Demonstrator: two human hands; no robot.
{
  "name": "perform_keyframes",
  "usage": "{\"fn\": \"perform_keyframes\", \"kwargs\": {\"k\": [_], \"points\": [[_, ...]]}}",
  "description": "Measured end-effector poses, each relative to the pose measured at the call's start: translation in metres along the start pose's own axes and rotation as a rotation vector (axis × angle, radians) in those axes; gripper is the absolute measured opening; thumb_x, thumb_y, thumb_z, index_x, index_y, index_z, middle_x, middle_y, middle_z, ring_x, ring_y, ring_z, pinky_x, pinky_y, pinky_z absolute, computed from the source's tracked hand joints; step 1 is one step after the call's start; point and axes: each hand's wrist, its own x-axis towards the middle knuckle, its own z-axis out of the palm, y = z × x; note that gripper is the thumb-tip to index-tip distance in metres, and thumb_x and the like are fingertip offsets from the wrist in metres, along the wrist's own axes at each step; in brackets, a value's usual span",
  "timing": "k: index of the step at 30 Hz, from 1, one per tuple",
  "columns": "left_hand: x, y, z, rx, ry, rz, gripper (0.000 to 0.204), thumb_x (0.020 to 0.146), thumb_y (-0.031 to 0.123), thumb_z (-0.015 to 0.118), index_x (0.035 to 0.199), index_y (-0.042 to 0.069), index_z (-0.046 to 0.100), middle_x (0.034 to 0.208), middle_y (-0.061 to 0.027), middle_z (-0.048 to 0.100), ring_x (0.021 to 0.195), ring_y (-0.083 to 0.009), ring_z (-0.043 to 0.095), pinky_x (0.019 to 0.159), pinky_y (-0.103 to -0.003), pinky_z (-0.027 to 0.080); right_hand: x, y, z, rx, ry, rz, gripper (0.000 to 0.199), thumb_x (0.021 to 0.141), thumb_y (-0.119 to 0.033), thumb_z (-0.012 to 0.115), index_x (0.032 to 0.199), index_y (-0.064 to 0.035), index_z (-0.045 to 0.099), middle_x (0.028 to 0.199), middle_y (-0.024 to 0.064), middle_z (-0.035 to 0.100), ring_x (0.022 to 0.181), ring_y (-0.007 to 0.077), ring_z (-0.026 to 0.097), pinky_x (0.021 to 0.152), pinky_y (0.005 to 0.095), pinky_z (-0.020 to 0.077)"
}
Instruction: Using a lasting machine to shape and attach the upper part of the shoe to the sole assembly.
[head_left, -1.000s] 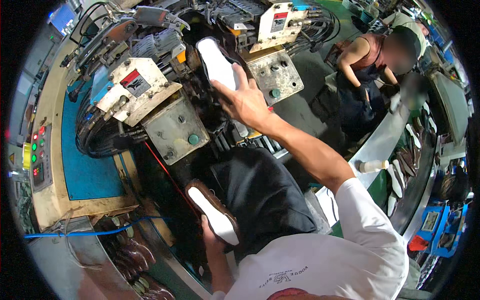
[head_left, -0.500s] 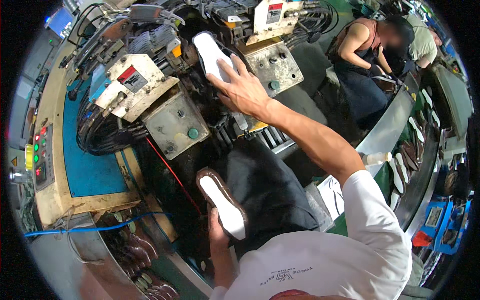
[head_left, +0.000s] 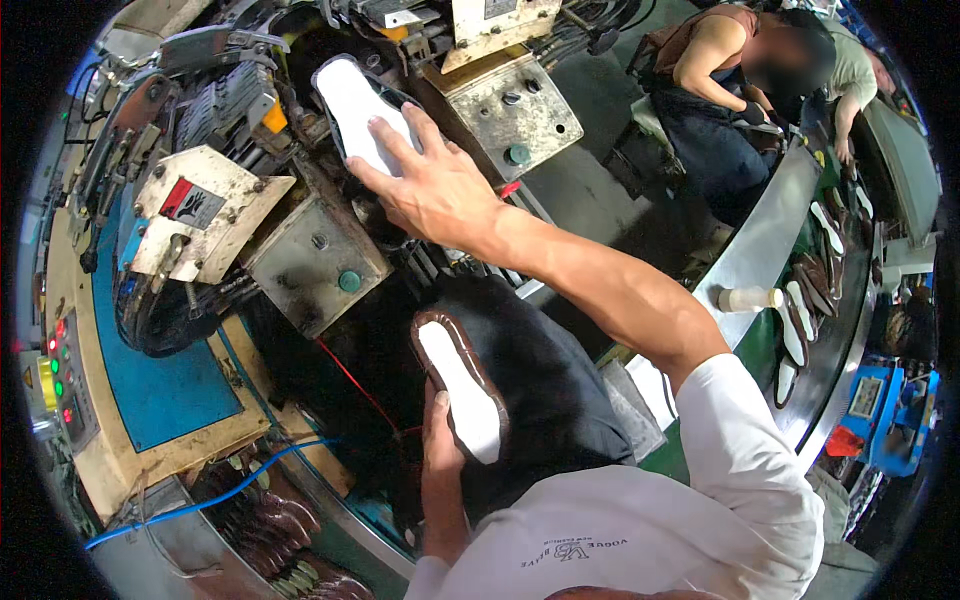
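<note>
Head view: the right hand (head_left: 440, 190) lies with its fingers (head_left: 400, 130) spread flat on a white-soled shoe (head_left: 355, 105) mounted sole-up on the machine (head_left: 310, 250). The left hand (head_left: 440, 450) has its fingers wrapped around a second brown shoe (head_left: 460, 385), white sole up, held over the lap.

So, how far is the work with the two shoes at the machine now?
One shoe already sits sole-up in the machine, so loading looks done. The right hand lies flat on it, pressing or seating it. The left hand holds a second shoe sole-up at the lap, not yet loaded. More shoes lie on the conveyor.
</note>
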Motion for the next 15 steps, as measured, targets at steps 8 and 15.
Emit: {"fn": "perform_keyframes", "kwargs": {"k": [8, 15], "points": [[0.022, 0.013, 0.017, 0.106, -0.095, 0.089, 0.074, 0.108, 0.035, 0.052, 0.171, 0.007, 0.028, 0.160, -0.0180, 0.051, 0.141, -0.0314, 0.056, 0.119, -0.045, 0.046, 0.094, 0.026, 0.024, -0.068, -0.063, 0.045, 0.067, 0.091, -0.027, 0.081, 0.153, -0.0247, 0.059, 0.151, 0.0195, 0.052, 0.142, 0.0528, 0.048, 0.093, 0.0556, 0.0671], [0.047, 0.014, 0.006, 0.076, -0.063, 0.044, 0.077, 0.103, 0.026, 0.057, 0.171, 0.005, 0.027, 0.158, -0.0174, 0.052, 0.141, -0.0308, 0.057, 0.118, -0.045, 0.047, 0.152, 0.054, 0.038, 0.023, 0.009, 0.009, 0.036, 0.103, -0.026, 0.060, 0.137, -0.0214, 0.072, 0.133, 0.0224, 0.064, 0.124, 0.0493, 0.061, 0.091, 0.0562, 0.0641]]}}
